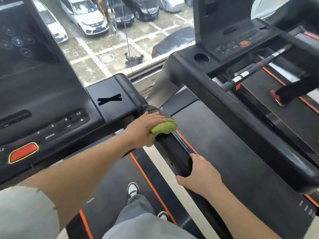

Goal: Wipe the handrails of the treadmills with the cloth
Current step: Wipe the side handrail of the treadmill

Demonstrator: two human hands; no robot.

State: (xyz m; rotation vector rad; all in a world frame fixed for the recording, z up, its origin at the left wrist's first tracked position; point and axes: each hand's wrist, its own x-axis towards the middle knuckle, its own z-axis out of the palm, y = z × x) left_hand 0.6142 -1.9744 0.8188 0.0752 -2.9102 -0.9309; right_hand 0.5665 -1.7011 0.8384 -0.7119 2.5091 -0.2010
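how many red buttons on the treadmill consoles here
2. Near red button: lower left, on the near console. Far red button: upper right, on the neighbouring console. Others may be out of frame.

We see the cloth [164,125] as soft, nubbly fabric, lime green on one face and grey on the other. The handrail [172,149] under it looks like smooth black plastic with a dull sheen. The console [51,100] is matt black plastic, its red button [23,152] glossy. The neighbouring belt [224,131] looks matt and finely grained, slightly dusty.
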